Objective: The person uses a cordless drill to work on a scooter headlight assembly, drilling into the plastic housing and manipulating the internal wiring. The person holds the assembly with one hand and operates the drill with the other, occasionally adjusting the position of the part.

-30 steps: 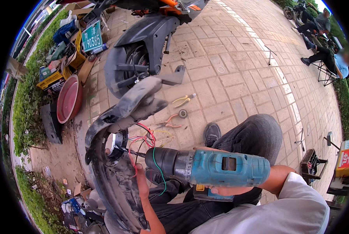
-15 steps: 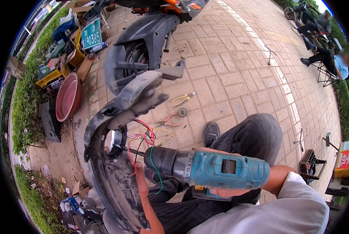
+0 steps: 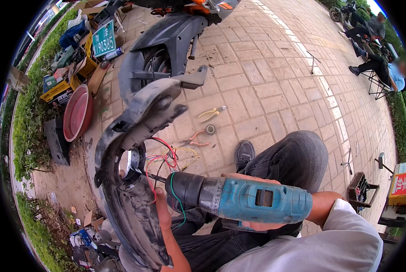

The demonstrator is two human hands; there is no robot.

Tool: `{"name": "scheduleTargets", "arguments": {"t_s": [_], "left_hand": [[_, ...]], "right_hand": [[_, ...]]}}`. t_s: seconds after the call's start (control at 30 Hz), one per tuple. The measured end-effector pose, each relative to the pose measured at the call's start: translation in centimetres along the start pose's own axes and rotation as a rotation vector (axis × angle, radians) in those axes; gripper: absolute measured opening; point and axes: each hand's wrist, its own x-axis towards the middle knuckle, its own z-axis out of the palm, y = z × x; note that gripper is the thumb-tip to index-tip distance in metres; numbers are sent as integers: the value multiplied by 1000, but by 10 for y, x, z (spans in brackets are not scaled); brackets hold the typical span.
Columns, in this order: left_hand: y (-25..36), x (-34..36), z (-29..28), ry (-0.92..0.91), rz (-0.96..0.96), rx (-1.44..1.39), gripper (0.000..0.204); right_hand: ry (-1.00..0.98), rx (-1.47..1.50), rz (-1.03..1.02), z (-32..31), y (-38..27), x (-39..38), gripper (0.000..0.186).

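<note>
A teal and black cordless drill [image 3: 262,201] lies sideways in my right hand [image 3: 266,222], its bit pointing left at a dark round housing [image 3: 130,165] with a silver inner surface. That housing sits in a long, dusty black plastic panel [image 3: 125,213], which my left hand [image 3: 164,211] grips along its right side. Red, green, yellow and dark wires [image 3: 171,158] hang out beside the housing, the green one looping over the drill's chuck. Whether the bit touches the housing, I cannot tell.
Pliers [image 3: 209,114] [image 3: 196,140] and a metal ring [image 3: 209,129] lie on paving [image 3: 257,104]. A scooter's rear [image 3: 162,41] stands ahead, a red basin [image 3: 78,111] and piled boxes [image 3: 62,90] left. At right are a tool tray [image 3: 361,190] and seated people [image 3: 380,75].
The black panel, its wires and the drill have shifted slightly leftward, and the panel's top a little downward. Both hands keep their grip.
</note>
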Motion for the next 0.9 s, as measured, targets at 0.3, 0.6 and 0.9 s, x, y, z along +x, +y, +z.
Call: {"name": "scheduleTargets", "arguments": {"t_s": [0.3, 0.6, 0.9], "left_hand": [[1, 8, -5, -2, 12, -13, 32], [1, 12, -10, -60, 3, -22, 31], [0, 7, -9, -143, -27, -16, 31]], "right_hand": [[6, 6, -5, 1, 1, -1, 73], [9, -10, -18, 2, 1, -3, 74], [58, -18, -15, 7, -3, -6, 75]]}}
